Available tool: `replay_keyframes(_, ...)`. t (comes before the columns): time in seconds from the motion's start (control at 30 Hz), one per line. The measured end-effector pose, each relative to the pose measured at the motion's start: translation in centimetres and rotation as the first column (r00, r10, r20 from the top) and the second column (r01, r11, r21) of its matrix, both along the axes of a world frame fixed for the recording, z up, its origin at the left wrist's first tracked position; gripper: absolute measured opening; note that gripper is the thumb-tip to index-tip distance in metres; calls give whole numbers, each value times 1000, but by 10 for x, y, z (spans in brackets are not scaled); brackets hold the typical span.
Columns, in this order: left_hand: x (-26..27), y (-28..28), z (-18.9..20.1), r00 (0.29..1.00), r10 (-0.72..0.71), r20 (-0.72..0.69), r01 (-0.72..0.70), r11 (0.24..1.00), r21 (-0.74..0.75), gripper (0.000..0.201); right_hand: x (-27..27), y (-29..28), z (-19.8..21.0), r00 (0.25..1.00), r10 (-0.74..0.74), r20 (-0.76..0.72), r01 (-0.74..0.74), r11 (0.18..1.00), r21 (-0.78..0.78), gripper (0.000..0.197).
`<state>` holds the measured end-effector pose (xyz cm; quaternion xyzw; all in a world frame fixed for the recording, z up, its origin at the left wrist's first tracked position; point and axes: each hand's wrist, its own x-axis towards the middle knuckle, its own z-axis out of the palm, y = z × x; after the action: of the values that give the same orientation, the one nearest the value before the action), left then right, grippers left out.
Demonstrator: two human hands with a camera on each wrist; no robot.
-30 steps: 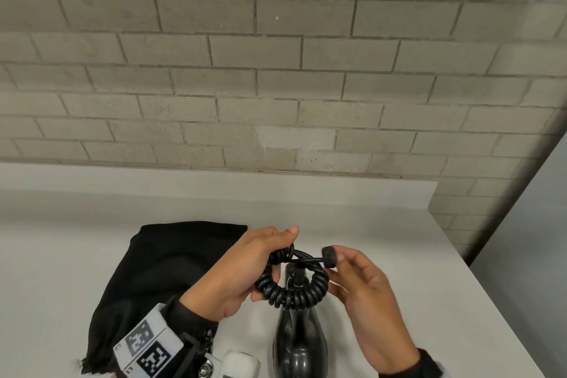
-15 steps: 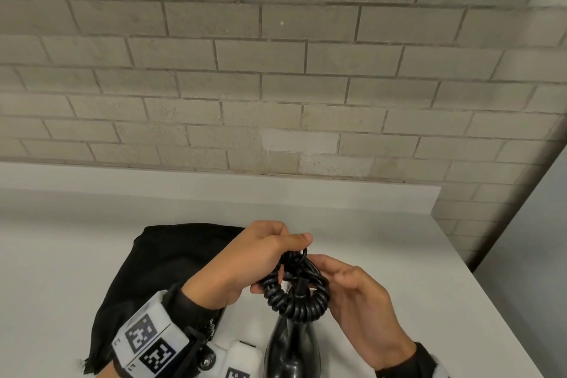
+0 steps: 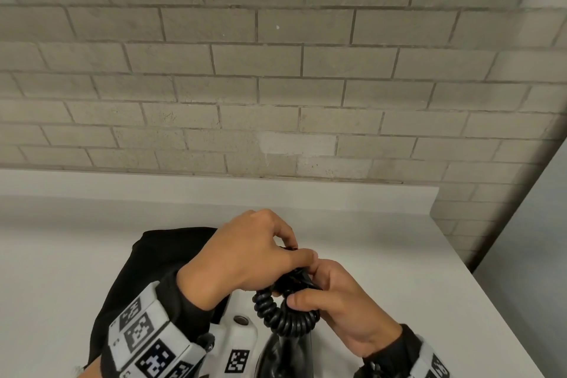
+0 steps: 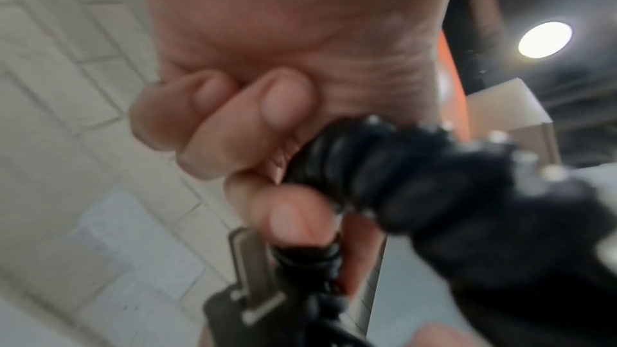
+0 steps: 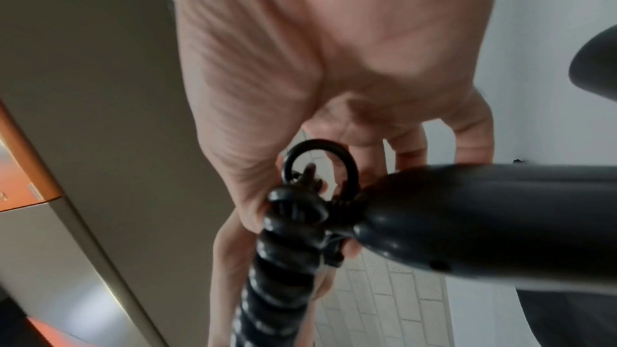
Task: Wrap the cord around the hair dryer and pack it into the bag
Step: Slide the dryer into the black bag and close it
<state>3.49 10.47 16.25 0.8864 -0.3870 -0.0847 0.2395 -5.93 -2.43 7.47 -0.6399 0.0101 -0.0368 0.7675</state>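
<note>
A glossy black hair dryer [image 3: 285, 356] stands at the bottom centre, its handle end pointing up. The black coiled cord [image 3: 287, 321] loops around that end. My left hand [image 3: 294, 250] comes from above and its curled fingers pinch the cord [image 4: 350, 168] just above the plug [image 4: 247, 273], whose metal prongs show. My right hand [image 3: 322, 288] grips the coil from the right, thumb laid across it. In the right wrist view the handle [image 5: 484, 215], its hanging ring [image 5: 320, 165] and the coil [image 5: 284, 273] sit against my thumb. The black fabric bag [image 3: 159, 258] lies flat to the left, behind my left wrist.
Everything rests on a white counter [image 3: 414, 270] with a low upstand at the back, below a grey brick wall [image 3: 276, 86]. The counter's right edge [image 3: 503, 316] runs diagonally, with a drop beyond it.
My right hand brought the plug in from the right and closed against the left hand over the coil. The plug is no longer seen in the head view. The dryer stayed put.
</note>
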Motion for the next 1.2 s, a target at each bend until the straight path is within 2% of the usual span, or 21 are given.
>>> replay_keyframes(0.1, -6, 1, 5, 973, -29, 230, 13, 998, 69, 41, 2, -2, 2, 1000, 25, 16, -25, 1000, -12, 32)
replay_keyframes(0.2, -9, 2, 9, 948, -79, 309, 44, 992, 120, 43, 2, -3, 3, 997, 73, 10, -73, 997, -32, 32)
replay_keyframes(0.4, -5, -3, 15, 972, -98, 216, 62, 984, 169, 42, 6, -3, 7, 990, 139, -2, -139, 990, -3, 39)
replay_keyframes(0.57, 8, -9, 14, 991, -128, 40, 120, 979, 167, 38, 10, 5, -1, 992, 128, 2, -127, 980, 153, 44)
replay_keyframes(0.73, 21, -7, -5, 996, -72, -58, 74, 997, 24, 47, 8, 9, -11, 994, 90, 60, -105, 931, 349, 57)
replay_keyframes(0.9, 17, -8, -20, 953, -150, -263, 88, 968, -234, 49, 2, 14, -9, 997, 7, 83, -31, 958, 286, 45)
replay_keyframes(1.03, 14, -1, -26, 829, -194, -525, -46, 911, -409, 49, -1, 17, -12, 961, -226, 159, 187, 955, 230, 57)
replay_keyframes(1.13, 12, 10, -36, 763, -349, -544, 10, 848, -529, 49, -4, 16, -17, 883, -410, 227, 389, 912, 131, 58)
replay_keyframes(1.2, 9, 17, -47, 708, -459, -537, 73, 804, -590, 58, -6, 15, -17, 826, -480, 296, 492, 870, 36, 54)
